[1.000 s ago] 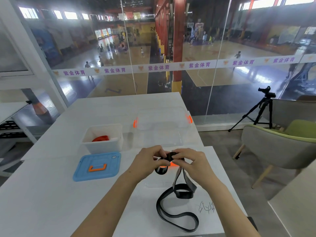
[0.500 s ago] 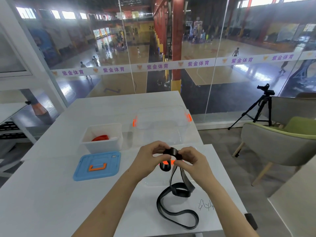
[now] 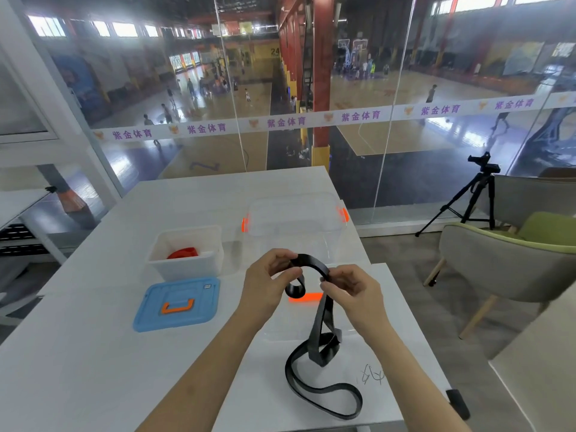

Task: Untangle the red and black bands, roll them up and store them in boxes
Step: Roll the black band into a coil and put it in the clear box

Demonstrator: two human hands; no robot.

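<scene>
A black band (image 3: pixel 321 363) hangs from both my hands above the white table (image 3: pixel 78 353); its lower part lies in loose loops on the tabletop. My left hand (image 3: pixel 268 275) pinches one end, which curls into a small coil below my fingers. My right hand (image 3: pixel 349 288) pinches the band a short way along, so an arch of band spans between the hands. A red band (image 3: pixel 184 253) lies rolled in the small white box (image 3: pixel 187 269) at the left. A larger clear box (image 3: pixel 296 219) with orange latches stands behind my hands.
A blue lid (image 3: pixel 177 304) with an orange handle lies flat left of my hands. A clear lid with an orange handle (image 3: pixel 304 297) lies under my hands. A glass wall is behind the table. Chairs (image 3: pixel 498 263) and a tripod (image 3: pixel 473 194) stand to the right.
My hands have moved apart, and the tight roll of black band has loosened into an arch with a small coil under my left hand. More band is lifted off the table.
</scene>
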